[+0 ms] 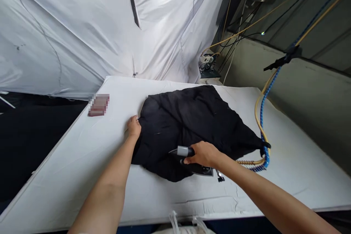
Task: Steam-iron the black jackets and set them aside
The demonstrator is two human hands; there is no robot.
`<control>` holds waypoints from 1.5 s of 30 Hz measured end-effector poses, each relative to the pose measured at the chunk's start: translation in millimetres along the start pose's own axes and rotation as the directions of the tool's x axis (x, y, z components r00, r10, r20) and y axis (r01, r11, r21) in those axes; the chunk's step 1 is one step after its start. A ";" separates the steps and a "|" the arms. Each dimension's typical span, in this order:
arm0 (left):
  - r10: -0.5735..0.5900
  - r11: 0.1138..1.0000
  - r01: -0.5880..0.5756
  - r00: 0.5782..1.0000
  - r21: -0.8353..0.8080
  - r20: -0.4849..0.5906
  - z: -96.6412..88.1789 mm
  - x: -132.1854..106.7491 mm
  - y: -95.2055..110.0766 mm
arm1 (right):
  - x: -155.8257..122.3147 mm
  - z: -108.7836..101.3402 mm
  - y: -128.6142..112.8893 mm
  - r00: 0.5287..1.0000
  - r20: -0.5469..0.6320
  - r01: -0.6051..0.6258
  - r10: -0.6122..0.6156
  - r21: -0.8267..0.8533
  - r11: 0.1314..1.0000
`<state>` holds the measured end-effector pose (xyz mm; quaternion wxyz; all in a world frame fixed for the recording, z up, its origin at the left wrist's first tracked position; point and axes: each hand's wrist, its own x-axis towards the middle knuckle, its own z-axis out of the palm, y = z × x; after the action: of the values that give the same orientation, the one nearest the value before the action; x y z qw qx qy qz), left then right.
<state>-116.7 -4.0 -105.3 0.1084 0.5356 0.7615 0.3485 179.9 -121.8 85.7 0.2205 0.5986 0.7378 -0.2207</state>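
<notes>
A black garment point(175, 113) lies spread and wrinkled across the middle of the white table. At its left edge, my left hand point(134, 127) is closed with the cloth's border between its fingers. My right hand point(204, 153) is wrapped around the handle of a steam iron point(185, 151), whose grey front end points left. The iron sits over the near part of the garment, close to its front edge. Part of the iron's body is hidden under my right hand.
Blue hose point(261, 111) and yellow hose point(256, 106) hang from the upper right to the iron. A reddish-brown item point(99, 105), pixelated, lies on the white table point(68, 161) at left. White sheeting point(90, 25) hangs behind; dark cloth point(33, 142) lies beyond the left edge.
</notes>
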 end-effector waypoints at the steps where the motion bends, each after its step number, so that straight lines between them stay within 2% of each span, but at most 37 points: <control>1: -0.027 0.999 0.028 1.000 -0.022 0.010 -3.2 0.5 1.2 | -5.6 6.1 -4.2 1.000 0.001 0.031 -0.031 -0.006 1.000; 3: -0.062 0.996 0.063 0.998 -0.070 0.008 -11.0 -0.6 5.6 | -10.9 14.8 -10.9 0.998 -0.009 0.060 -0.060 -0.012 0.998; 5: -0.067 0.991 0.066 0.998 -0.117 -0.005 -19.8 -4.3 12.6 | -10.2 16.8 -15.0 0.998 -0.047 0.038 -0.039 -0.012 0.999; 8: -0.035 0.983 0.030 0.999 -0.182 -0.026 -32.8 -11.6 24.3 | -5.8 8.5 -19.0 0.990 -0.140 -0.027 0.026 -0.009 1.000; 10: -0.024 0.976 0.012 0.998 -0.217 -0.052 -40.6 -15.7 30.0 | -5.6 1.4 -23.2 0.985 -0.174 -0.017 0.015 -0.008 1.000; 13: -0.050 0.966 0.027 0.995 -0.257 -0.081 -51.0 -21.9 31.9 | -12.5 -1.0 -32.7 0.986 -0.130 0.103 -0.106 -0.030 0.994; 16: -0.077 0.956 0.046 0.992 -0.289 -0.097 -59.8 -31.2 28.1 | -20.2 7.1 -39.8 0.975 -0.038 0.215 -0.217 -0.056 0.975; 18: -0.077 0.954 0.043 0.991 -0.298 -0.106 -64.8 -38.6 25.6 | -19.5 12.0 -38.1 0.978 -0.039 0.201 -0.204 -0.057 0.978; 20: -0.060 0.954 0.030 0.994 -0.298 -0.092 -69.5 -45.5 25.6 | -12.5 10.8 -28.1 0.989 -0.105 0.102 -0.105 -0.039 0.994; 23: -0.025 0.952 0.009 0.999 -0.305 -0.047 -75.3 -53.6 31.8 | 5.5 -6.4 1.4 0.967 -0.234 -0.091 0.099 0.047 0.995; 26: 0.005 0.951 -0.015 0.999 -0.309 -0.034 -76.7 -58.8 43.8 | 25.8 -34.6 40.0 0.904 -0.332 -0.230 0.270 0.157 0.961; 29: 0.066 0.948 -0.072 0.997 -0.311 -0.032 -71.4 -62.6 58.4 | 43.9 -59.0 78.1 0.842 -0.356 -0.325 0.405 0.264 0.908; 32: 0.155 0.933 -0.153 0.988 -0.325 -0.021 -60.4 -66.5 75.9 | 58.4 -70.3 112.7 0.803 -0.326 -0.388 0.499 0.349 0.853; 36: 0.262 0.910 -0.243 0.965 -0.336 0.012 -37.3 -72.9 105.1 | 69.2 -68.5 158.8 0.779 -0.304 -0.418 0.549 0.401 0.815; 39: 0.335 0.899 -0.302 0.941 -0.318 0.051 -12.3 -79.2 132.0 | 67.9 -61.7 198.9 0.768 -0.282 -0.430 0.575 0.439 0.789; 42: 0.400 0.897 -0.353 0.905 -0.267 0.145 15.8 -88.7 165.4 | 60.4 -52.1 246.1 0.748 -0.264 -0.444 0.609 0.483 0.754; 45: 0.449 0.893 -0.417 0.848 -0.168 0.282 40.0 -101.9 205.0 | 51.8 -39.0 298.6 0.708 -0.221 -0.493 0.671 0.526 0.693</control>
<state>97.5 -40.7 -23.2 0.1735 0.7357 0.5754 0.3121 460.7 -2.6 68.1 -0.0115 0.8697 0.4642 -0.1676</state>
